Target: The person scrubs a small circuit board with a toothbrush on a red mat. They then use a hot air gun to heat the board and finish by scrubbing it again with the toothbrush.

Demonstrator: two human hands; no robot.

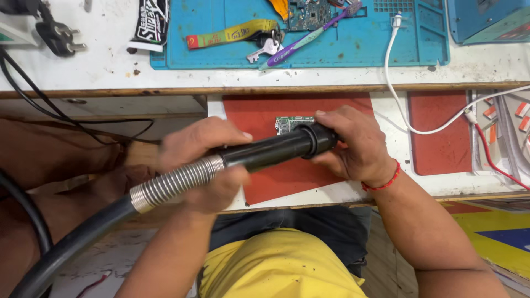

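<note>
Typically, the left hand (201, 160) wraps closed around the black handle (265, 152) over the red mat (287, 176), while the right hand (353, 143) pinches its front collar, apparently twisting, best steadily, above the small circuit board (290, 123).

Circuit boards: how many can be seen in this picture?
2. One small green circuit board lies on the red mat behind the black handle; another circuit board is on the blue mat, partly cut off.
</note>
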